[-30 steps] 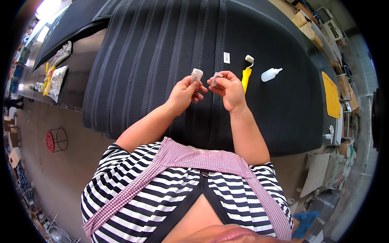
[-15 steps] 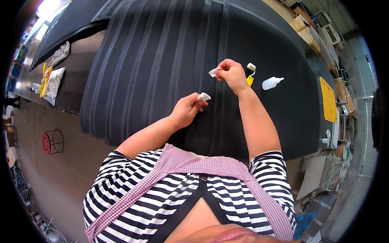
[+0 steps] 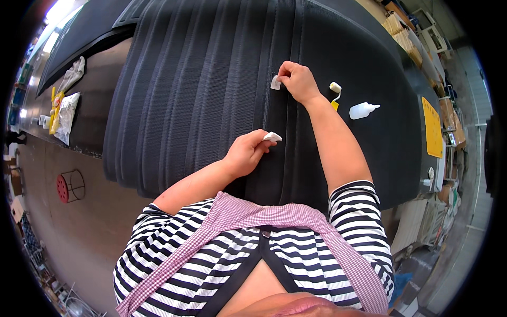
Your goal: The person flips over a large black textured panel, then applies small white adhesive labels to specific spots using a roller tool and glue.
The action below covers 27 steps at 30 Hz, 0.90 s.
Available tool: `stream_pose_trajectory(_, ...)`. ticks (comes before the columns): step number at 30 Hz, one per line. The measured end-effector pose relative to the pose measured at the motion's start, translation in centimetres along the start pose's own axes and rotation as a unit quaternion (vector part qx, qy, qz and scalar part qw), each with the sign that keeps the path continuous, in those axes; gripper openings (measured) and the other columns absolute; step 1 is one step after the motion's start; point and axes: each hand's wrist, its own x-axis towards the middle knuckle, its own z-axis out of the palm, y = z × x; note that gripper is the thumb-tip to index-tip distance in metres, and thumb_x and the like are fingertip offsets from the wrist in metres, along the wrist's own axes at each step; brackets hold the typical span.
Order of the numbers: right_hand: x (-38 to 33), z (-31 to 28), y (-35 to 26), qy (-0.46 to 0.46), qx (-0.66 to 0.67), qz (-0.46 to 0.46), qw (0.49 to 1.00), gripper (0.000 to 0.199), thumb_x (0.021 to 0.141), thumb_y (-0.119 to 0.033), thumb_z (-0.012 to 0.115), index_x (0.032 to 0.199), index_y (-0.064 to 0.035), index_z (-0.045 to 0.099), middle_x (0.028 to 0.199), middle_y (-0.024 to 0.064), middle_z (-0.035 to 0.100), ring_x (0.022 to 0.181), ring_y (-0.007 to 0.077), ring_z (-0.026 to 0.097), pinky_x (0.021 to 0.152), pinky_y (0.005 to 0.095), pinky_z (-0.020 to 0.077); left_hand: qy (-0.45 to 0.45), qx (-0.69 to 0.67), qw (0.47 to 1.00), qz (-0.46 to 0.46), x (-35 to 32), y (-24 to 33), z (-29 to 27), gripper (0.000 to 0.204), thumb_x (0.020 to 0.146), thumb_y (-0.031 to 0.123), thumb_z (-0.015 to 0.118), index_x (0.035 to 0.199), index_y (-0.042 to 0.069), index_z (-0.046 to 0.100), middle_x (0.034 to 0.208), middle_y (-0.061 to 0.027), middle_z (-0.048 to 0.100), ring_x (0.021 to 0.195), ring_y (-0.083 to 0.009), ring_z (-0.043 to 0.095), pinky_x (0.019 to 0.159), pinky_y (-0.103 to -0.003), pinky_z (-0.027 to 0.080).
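Note:
My right hand (image 3: pixel 300 83) pinches the edge of a small white label (image 3: pixel 275 83), which lies at or just above the black ribbed sheet (image 3: pixel 185 105). The label sits beside one of the sheet's long seams; whether it touches the surface I cannot tell. Closer to my body, my left hand (image 3: pixel 246 153) is closed on a small white wad of labels or paper (image 3: pixel 272 137). To the right of my right hand lie a small roller (image 3: pixel 335 87) with a yellow handle and a white squeeze bottle (image 3: pixel 363 110) on its side.
A yellow board (image 3: pixel 431 128) lies at the right table edge. On the left stand a clear plastic bag (image 3: pixel 66 117), a yellow tool (image 3: pixel 55 113) and a pale glove (image 3: pixel 73 74). A red-topped stool (image 3: pixel 63 188) stands on the floor at left.
My right hand has moved farther from me and slightly left, bringing its label over a marking on the sheet. My left hand, still holding the white wad, has shifted slightly nearer and right.

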Motion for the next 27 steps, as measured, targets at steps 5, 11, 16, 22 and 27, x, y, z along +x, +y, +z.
stream_pose_trajectory(5,0.4,-0.1,0.0,-0.018,-0.046,0.022,0.999,0.007,0.088,-0.013,0.074,0.087,-0.0059,0.074,0.097,0.0117,0.07,0.093,0.0299,0.069,0.084,0.0382,0.0555,-0.004,0.009,1.0,0.006,0.1,-0.1,0.0,0.016,0.101,0.004,0.053,0.108,0.002,0.068,0.097,-0.0109,0.068,0.082,-0.0212,0.069,0.076,-0.032,0.055)
stream_pose_trajectory(11,0.6,0.1,-0.6,-0.01,-0.065,0.044,0.997,0.009,0.088,-0.015,0.076,0.085,-0.0071,0.075,0.097,0.0104,0.069,0.092,0.0296,0.069,0.084,0.0383,0.0557,-0.006,0.015,1.0,0.014,0.1,-0.2,0.0,0.016,0.101,0.003,0.053,0.106,0.002,0.068,0.096,-0.0112,0.068,0.082,-0.0215,0.069,0.076,-0.032,0.055)
stream_pose_trajectory(16,0.7,0.2,-0.9,-0.008,-0.073,0.062,0.995,0.01,0.088,-0.016,0.076,0.084,-0.0074,0.074,0.097,0.0104,0.07,0.093,0.0296,0.069,0.084,0.0382,0.0558,-0.005,0.016,1.0,0.013,0.1,-0.2,0.1,0.015,0.1,0.003,0.054,0.105,0.003,0.068,0.094,-0.0111,0.068,0.081,-0.0216,0.069,0.075,-0.032,0.054)
stream_pose_trajectory(22,0.6,0.5,-0.7,0.021,-0.053,0.057,0.997,0.01,0.088,-0.016,0.076,0.083,-0.0076,0.074,0.1,0.01,0.069,0.094,0.0294,0.069,0.084,0.0384,0.0559,-0.004,0.019,1.0,0.024,0.1,-0.1,0.1,0.014,0.1,0.004,0.055,0.105,0.003,0.068,0.093,-0.0107,0.067,0.081,-0.0215,0.068,0.075,-0.033,0.054)
stream_pose_trajectory(27,0.2,-0.2,-1.5,0.004,-0.098,0.032,0.995,0.007,0.089,-0.016,0.074,0.089,-0.0094,0.076,0.104,0.0098,0.067,0.099,0.0305,0.068,0.086,0.0387,0.0556,-0.001,0.026,0.999,0.033,0.0,-0.1,-0.2,0.014,0.1,0.004,0.055,0.105,0.003,0.068,0.092,-0.0106,0.067,0.081,-0.0214,0.068,0.075,-0.033,0.054)
